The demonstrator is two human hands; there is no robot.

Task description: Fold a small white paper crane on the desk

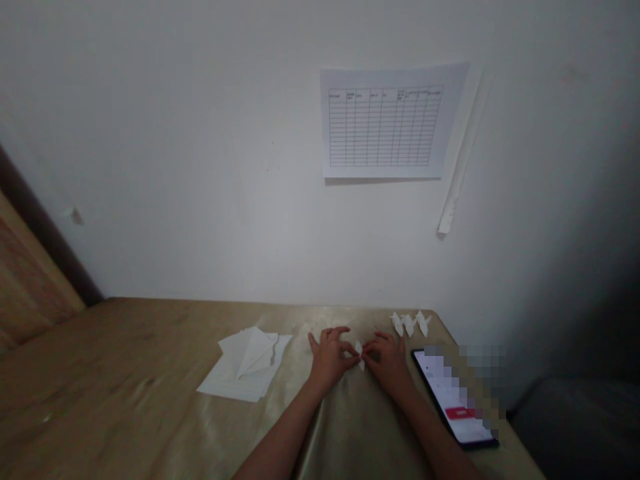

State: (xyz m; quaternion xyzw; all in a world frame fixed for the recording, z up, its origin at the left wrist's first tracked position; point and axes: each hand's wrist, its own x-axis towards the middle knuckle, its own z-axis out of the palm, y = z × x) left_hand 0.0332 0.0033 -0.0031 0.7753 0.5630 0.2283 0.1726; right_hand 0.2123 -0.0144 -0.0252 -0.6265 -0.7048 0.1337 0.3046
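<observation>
Between my two hands is a small white folded paper piece (359,347), pinched from both sides just above the table. My left hand (330,357) grips its left side with thumb and forefinger, the other fingers spread away. On the opposite side my right hand (387,361) pinches it the same way. Fingertips cover much of the piece, so its exact shape is hard to make out. Three small white folded paper figures, shaped like origami cranes (409,325), stand in a row beyond my right hand near the table's back right corner.
White paper sheets (235,373) lie stacked left of my left hand, a folded one on top. A phone (453,400) with a lit screen rests right of my right forearm. The tan-covered table (125,400) meets a wall bearing a printed grid sheet (387,127).
</observation>
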